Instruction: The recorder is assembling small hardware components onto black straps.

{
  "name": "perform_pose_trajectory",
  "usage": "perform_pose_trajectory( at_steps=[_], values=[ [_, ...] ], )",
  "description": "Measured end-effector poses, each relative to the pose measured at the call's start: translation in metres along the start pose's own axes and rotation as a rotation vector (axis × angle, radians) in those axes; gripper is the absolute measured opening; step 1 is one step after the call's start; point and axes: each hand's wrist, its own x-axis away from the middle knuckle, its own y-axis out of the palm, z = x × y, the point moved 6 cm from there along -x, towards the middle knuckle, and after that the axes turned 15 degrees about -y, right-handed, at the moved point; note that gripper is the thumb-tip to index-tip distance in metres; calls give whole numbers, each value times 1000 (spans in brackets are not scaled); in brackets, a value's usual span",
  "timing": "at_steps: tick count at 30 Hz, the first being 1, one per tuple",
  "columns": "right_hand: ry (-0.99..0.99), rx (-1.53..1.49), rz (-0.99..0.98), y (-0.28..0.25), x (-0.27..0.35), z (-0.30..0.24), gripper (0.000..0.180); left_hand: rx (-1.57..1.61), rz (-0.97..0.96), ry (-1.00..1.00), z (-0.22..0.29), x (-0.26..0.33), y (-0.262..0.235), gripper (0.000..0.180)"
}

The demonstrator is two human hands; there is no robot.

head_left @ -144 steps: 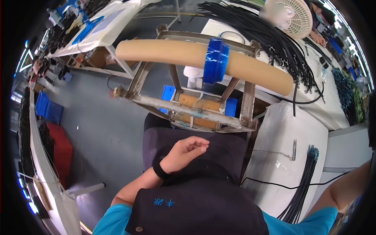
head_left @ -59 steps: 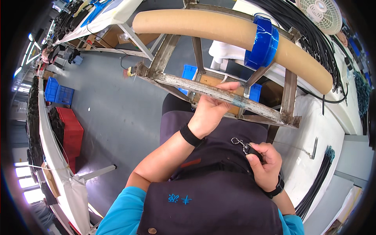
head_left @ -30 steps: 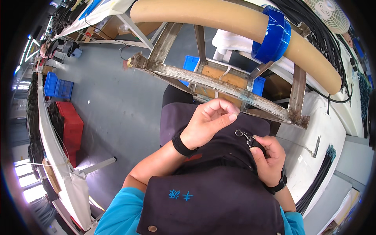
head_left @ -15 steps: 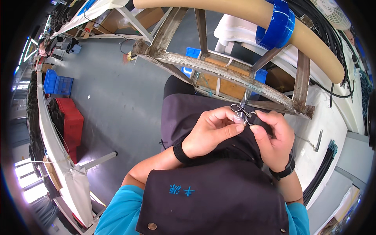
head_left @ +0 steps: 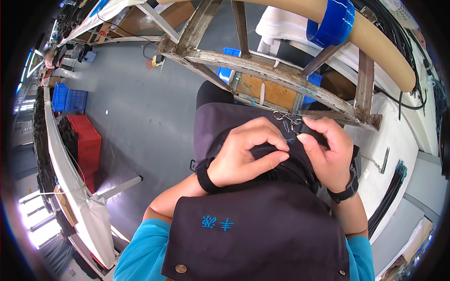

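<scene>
My right hand (head_left: 330,152) pinches the end of a black strap (head_left: 315,136) between thumb and forefinger. From that end a silvery metal snap hook (head_left: 281,115) with a ring sticks out to the left. My left hand (head_left: 248,152) is apart from the hook, just below and left of it. Its thumb and bent forefinger meet at the tips; whether something thin is between them cannot be made out. Fine pale thread ends (head_left: 289,140) show beside these fingertips. Both hands are above my lap, over a dark apron (head_left: 258,225).
Close ahead stands a worn metal frame (head_left: 262,75) carrying a thick beige tube (head_left: 382,61) wrapped with blue tape (head_left: 333,23). A white work surface (head_left: 370,159) on the right holds a bundle of black cords (head_left: 389,196). Red (head_left: 86,150) and blue crates (head_left: 70,97) sit on the floor left.
My left hand has come away from the snap hook, moving slightly left and down. My right hand keeps its pinch on the strap end. The view has shifted a little.
</scene>
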Motion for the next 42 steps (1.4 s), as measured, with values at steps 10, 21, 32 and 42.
perform_pose_trajectory(
  at_steps=[10, 21, 32, 42],
  values=[
    [77, -79, 41, 1, 4, 6, 22, 688, -11, -371, -31, -4, 2, 41],
    [97, -255, 133, 2, 11, 7, 21, 803, 66, -289, -35, -9, 20, 20],
    [-31, 89, -18, -1, 0, -4, 25, 851, -31, -430, -29, 0, 25, 17],
    [67, -91, 29, -1, 4, 5, 22, -690, 494, 655, 17, 10, -5, 52]
  ],
)
